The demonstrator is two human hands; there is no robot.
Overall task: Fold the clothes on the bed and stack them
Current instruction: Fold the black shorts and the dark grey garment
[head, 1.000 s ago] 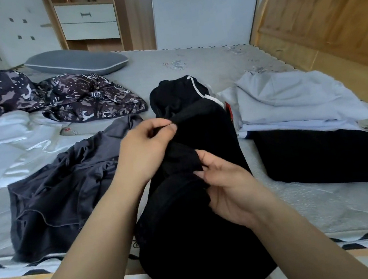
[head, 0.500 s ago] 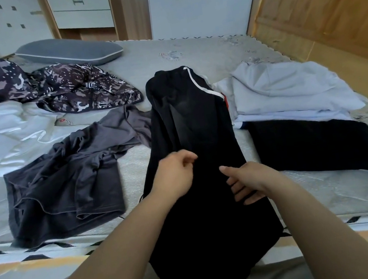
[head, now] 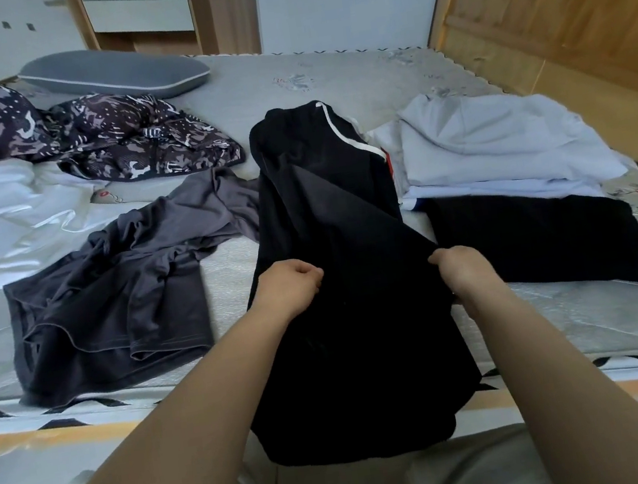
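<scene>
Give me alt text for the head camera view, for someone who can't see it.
Both hands, left hand and right hand, grip a black garment stretched across the bed, its near end hanging over the edge. A crumpled grey shirt lies left, folded clothes right.

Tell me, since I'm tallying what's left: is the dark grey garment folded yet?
Not folded. The dark grey garment lies rumpled and spread on the bed, left of the black garment both hands grip.
</scene>
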